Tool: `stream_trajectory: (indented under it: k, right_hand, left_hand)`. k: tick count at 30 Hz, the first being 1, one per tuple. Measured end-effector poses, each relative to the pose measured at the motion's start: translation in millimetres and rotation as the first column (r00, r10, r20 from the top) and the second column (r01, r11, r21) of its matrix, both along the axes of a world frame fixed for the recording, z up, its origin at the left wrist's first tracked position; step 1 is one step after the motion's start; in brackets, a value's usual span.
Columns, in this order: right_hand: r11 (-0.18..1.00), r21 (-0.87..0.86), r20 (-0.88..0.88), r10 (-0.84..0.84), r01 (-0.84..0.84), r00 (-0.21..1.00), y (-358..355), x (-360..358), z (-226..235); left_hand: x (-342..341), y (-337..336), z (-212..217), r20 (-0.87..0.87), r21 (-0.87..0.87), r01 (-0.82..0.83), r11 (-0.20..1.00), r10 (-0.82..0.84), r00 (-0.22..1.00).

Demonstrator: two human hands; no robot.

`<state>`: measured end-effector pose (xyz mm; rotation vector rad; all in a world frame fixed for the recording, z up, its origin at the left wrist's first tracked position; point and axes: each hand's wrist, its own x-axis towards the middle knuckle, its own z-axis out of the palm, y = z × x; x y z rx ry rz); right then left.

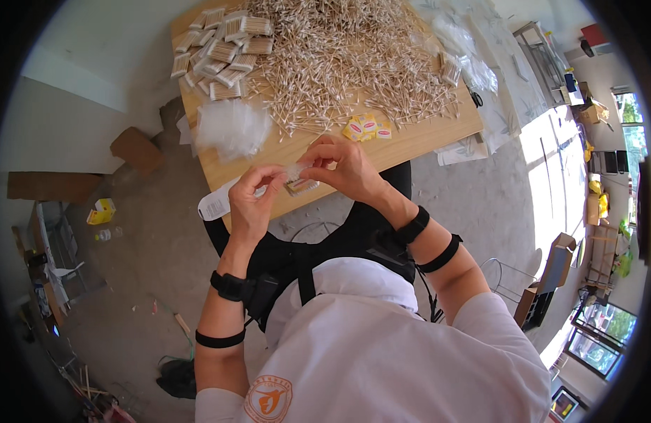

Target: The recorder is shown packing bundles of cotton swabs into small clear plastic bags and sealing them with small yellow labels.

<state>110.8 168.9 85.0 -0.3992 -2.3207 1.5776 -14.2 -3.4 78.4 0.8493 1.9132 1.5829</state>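
Observation:
Both hands meet over the near edge of the wooden table (297,151). Between them is a small clear plastic bag of cotton swabs (301,186), with a yellowish label showing through. My left hand (252,201) pinches the bag's left upper edge between thumb and fingers. Its other upper edge is pinched by my right hand (339,168). Just beyond the left hand lies a stack of empty clear bags (234,128). Several yellow, white and red label cards (368,127) lie beyond the right hand.
A big heap of loose cotton swabs (339,56) covers the table's far part. Packed swab bundles (223,53) are piled at far left; another bundle (449,70) sits at right. Clear plastic wrap (473,60) and black scissors (476,99) lie right. A white card (216,204) overhangs the left edge.

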Motion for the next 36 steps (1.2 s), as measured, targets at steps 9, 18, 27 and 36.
stream_trajectory:
  k: [9, 18, 27, 36]
  right_hand:
    - [0.999, 0.019, 0.034, 0.048, -0.049, 0.998, -3.8, -1.7, 9.9]
    - [0.933, 0.355, -0.112, 0.100, -0.055, 0.989, -2.5, -6.7, -13.5]
    - [0.849, 0.524, -0.073, 0.122, -0.066, 0.990, -3.6, -12.0, -65.5]
    - [0.891, 0.431, -0.044, 0.182, -0.145, 0.982, 9.6, -7.8, -65.0]
  left_hand:
    - [0.8, 3.4, 14.1, -0.290, -0.046, 0.074, 0.996, -0.085, 0.953]
    - [-3.2, 13.6, 8.2, -0.489, -0.144, 0.120, 0.982, -0.176, 0.854]
    - [-5.0, 22.8, -25.2, -0.729, -0.225, 0.103, 0.969, -0.238, 0.642]
    - [-11.7, 23.5, -35.9, -0.581, -0.239, 0.201, 0.950, -0.305, 0.754]
